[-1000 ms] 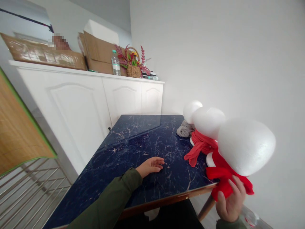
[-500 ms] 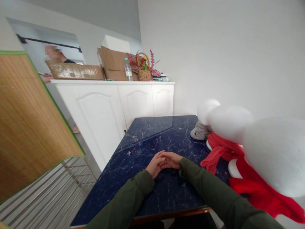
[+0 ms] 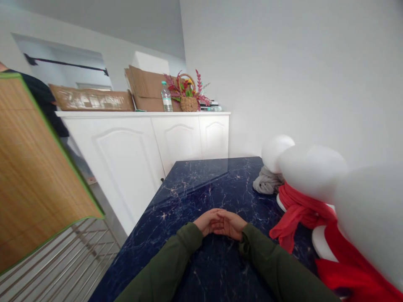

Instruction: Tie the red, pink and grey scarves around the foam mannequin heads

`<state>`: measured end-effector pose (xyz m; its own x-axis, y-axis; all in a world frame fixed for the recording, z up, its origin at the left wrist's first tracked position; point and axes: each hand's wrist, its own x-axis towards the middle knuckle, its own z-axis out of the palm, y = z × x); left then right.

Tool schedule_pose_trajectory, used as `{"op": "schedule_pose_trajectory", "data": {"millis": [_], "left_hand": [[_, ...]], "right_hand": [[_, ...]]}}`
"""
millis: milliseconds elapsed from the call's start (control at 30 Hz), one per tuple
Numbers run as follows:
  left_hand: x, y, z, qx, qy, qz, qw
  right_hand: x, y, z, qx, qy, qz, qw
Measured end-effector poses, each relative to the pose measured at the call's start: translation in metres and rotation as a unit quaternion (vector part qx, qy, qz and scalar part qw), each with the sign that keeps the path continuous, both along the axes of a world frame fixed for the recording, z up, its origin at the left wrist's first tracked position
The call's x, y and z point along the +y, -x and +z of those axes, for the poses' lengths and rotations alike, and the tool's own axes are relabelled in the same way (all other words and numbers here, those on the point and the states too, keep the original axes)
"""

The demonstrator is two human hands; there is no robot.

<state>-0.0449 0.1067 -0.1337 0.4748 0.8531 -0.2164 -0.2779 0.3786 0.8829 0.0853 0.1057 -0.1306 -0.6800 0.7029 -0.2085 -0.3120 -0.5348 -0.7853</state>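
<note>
My left hand (image 3: 207, 222) and my right hand (image 3: 233, 225) lie together on the dark blue marbled table (image 3: 201, 184). Their fingers are loosely stretched and overlap, touching each other, with no object in them. Some of the fingers are hidden where the hands cross. Dark green sleeves cover both forearms. To the right of my right hand is a coral red scarf (image 3: 294, 218) wrapped below a white rounded head form (image 3: 311, 170).
At right stand another white form (image 3: 277, 152) with a grey scarf (image 3: 267, 181) and a large one (image 3: 374, 214) with a red scarf (image 3: 352, 277). A bamboo mat (image 3: 40, 176) hangs by a metal rack (image 3: 63, 264). Behind, a white cabinet (image 3: 126, 151) bears boxes, a bottle and a flower basket. A person (image 3: 47, 100) is partly hidden.
The view has shifted slightly. My hands stay together, their fingers now overlapping more closely. The person at the back left has moved left, behind the mat.
</note>
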Motion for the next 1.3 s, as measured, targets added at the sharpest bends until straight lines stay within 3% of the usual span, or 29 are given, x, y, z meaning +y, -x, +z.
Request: {"op": "schedule_pose_trajectory", "data": {"millis": [200, 667, 1300], "left_hand": [[-0.006, -0.009, -0.009, 0.072, -0.093, 0.076, 0.99], [0.001, -0.006, -0.021, 0.122, -0.132, 0.063, 0.982], [0.001, -0.007, -0.02, 0.107, -0.124, 0.054, 0.985]], "right_hand": [[-0.003, 0.003, 0.002, -0.047, -0.02, -0.016, 0.999], [-0.006, 0.004, 0.002, -0.073, -0.038, -0.035, 0.996], [-0.008, 0.004, 0.004, -0.072, -0.039, -0.041, 0.996]]}}
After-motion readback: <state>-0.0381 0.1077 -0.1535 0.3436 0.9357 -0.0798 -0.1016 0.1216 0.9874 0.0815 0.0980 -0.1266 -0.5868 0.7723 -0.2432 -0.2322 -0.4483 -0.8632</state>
